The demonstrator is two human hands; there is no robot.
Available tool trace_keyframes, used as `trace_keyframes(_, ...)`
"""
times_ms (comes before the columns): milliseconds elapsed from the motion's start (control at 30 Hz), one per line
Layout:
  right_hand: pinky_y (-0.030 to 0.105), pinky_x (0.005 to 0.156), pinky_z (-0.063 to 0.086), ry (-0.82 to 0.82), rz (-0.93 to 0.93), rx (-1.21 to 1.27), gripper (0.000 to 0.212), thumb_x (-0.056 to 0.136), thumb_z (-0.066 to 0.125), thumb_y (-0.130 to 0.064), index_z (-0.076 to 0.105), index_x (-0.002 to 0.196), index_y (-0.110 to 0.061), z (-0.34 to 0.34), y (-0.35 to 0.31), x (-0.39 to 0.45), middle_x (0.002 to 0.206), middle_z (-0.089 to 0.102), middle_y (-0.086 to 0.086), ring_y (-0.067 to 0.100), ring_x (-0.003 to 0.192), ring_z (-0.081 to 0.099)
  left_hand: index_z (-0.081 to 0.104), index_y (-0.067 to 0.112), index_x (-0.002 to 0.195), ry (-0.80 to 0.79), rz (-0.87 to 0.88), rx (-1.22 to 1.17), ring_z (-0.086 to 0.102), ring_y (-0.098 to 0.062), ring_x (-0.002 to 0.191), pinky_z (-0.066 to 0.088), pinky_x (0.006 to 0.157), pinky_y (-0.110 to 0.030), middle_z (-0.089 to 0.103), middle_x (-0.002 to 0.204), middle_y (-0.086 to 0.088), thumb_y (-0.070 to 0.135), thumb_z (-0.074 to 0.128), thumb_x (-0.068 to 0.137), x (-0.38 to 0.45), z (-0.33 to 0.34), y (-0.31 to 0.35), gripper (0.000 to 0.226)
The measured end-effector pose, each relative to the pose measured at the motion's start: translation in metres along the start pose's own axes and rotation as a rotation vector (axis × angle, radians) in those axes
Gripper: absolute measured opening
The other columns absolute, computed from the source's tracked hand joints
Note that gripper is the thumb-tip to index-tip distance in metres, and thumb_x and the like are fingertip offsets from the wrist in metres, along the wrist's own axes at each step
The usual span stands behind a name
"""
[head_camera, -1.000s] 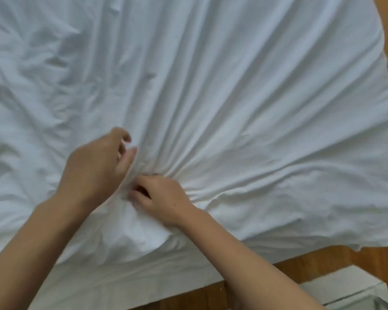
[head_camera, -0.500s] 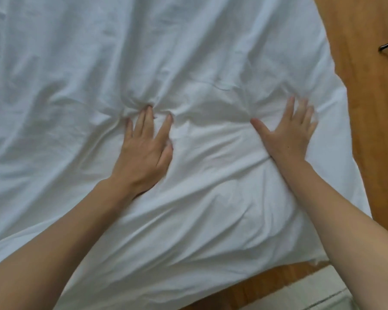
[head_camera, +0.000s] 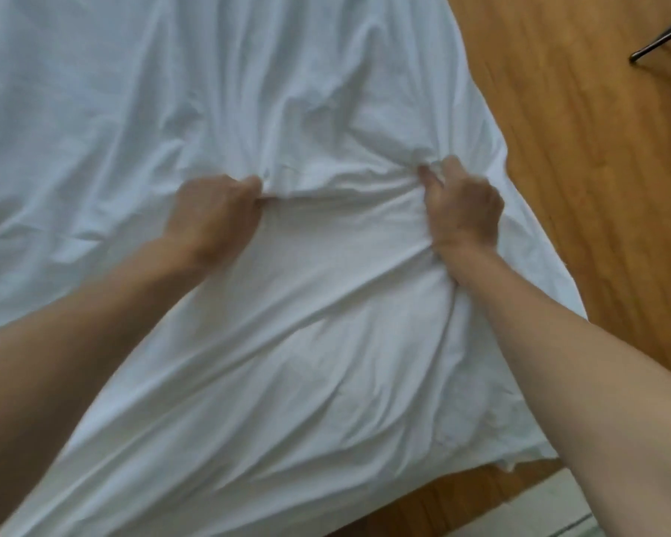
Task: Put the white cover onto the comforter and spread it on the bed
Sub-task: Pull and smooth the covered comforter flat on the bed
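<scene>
Both hands are now curling into grips where half a second ago I was seeing them pressing flat with fingers spread, and the view is sitting further toward the bed's right edge. I am looking down at the wrinkled white cotton cover (head_camera: 217,110), which is filling most of the head view and draping over the bed, its right edge hanging down against the warm brown wooden floor (head_camera: 582,157). Whether the comforter is already inside I am not able to confirm, though the padded swell of cloth nearer to me is suggesting filling beneath. I am judging this fabric to be light, soft and limp: it is creasing wherever it is being pulled, holding no shape of its own, and likely sliding over whatever lies inside it, so a surface pinch may be catching only the top layer. A fuller bunch taken deep enough to include the layer beneath, or a hold at a corner or seam, is looking to me like the better purchase for drawing it along and later spreading it out. My left hand (head_camera: 214,211) is pinching a fold of the cover between thumb and curled fingers, and my right hand (head_camera: 463,209), well apart from it nearer the right edge, is gripping a gathered bunch with creases radiating from it. Two thin dark metal legs (head_camera: 663,36) are standing on the floor at upper right.
</scene>
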State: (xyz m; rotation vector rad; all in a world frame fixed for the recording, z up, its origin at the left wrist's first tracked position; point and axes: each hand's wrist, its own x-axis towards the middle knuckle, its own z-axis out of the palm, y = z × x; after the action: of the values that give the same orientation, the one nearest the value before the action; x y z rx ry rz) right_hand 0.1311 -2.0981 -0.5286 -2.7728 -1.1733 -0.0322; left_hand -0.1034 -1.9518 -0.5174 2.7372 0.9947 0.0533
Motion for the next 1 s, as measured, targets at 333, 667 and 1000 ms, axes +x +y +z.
trace_keyframes(333,0.041,0.076,0.044,0.062,0.078,-0.085,0.029,0.096,0.046,-0.032,0.057,0.107,-0.007,0.037,0.027,0.014,0.1,0.065,0.017,0.034,0.094,0.06,0.059,0.002,0.109,0.143,-0.228,-0.004,0.055,-0.042,0.09,0.039,0.076,-0.049,0.058,0.098,-0.026,0.018,0.033,0.091,0.02,0.06,0.048,0.035)
trace_keyframes(667,0.042,0.116,0.022,-0.168,-0.055,0.25,0.056,0.095,0.038,-0.046,0.047,0.141,-0.015,-0.006,0.062,-0.113,0.154,0.032,0.014,0.03,0.141,0.027,0.051,0.01,0.137,-0.029,0.272,-0.352,0.035,-0.034,0.14,0.027,0.115,-0.046,0.039,0.149,-0.022,0.034,0.041,0.1,-0.146,0.033,0.081,0.046)
trace_keyframes(1000,0.036,0.097,0.046,-0.129,-0.69,0.707,0.03,0.084,0.058,-0.014,0.06,0.114,-0.009,-0.051,-0.106,-0.321,0.114,0.064,0.013,0.028,0.111,0.058,0.048,0.008,0.127,-0.076,0.423,-0.101,0.056,-0.038,0.096,0.047,0.08,-0.047,0.053,0.117,-0.02,0.02,0.05,0.094,-0.305,0.028,-0.018,0.035)
